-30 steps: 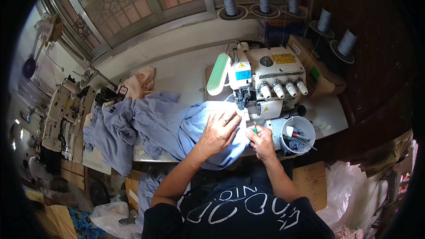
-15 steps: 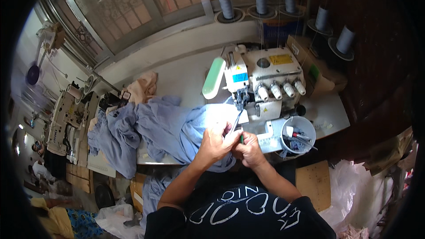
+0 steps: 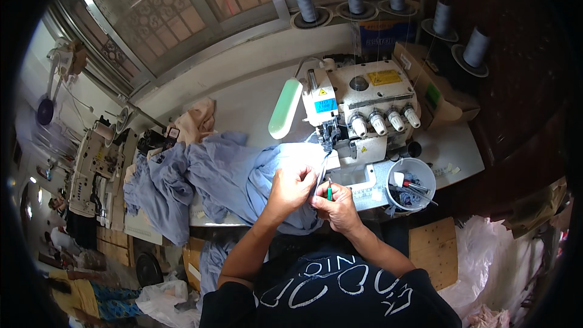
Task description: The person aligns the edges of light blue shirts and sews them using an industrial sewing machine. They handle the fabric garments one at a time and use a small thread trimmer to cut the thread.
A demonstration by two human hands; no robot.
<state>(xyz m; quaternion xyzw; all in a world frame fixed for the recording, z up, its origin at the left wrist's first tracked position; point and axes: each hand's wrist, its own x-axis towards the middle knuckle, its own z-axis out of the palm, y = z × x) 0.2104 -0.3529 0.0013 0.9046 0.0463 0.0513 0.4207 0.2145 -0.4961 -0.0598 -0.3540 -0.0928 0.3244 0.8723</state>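
Note:
Light blue fabric [image 3: 228, 161] lies in folds across the table, its brightly lit right end at the needle area of a white overlock sewing machine [image 3: 378, 94]. My left hand [image 3: 291, 191] is closed, pinching the fabric's edge just in front of the machine. Close beside it, my right hand [image 3: 340, 209] grips a small green-handled tool [image 3: 330, 193] with a thin tip pointing up toward the machine. What kind of tool it is, I cannot make out. The fingertips of both hands nearly meet.
A clear tub [image 3: 398, 203] with scraps and tools stands right of my hands. A pale green lamp [image 3: 285, 109] hangs left of the needle area. Several thread cones [image 3: 305, 6] stand behind. Another sewing machine [image 3: 94, 167] is at left, with peach cloth [image 3: 197, 118] nearer.
My hands have drawn slightly apart, the left shifting a little left. The green-handled tool now stands upright and shows more in my right hand. The fabric has barely moved.

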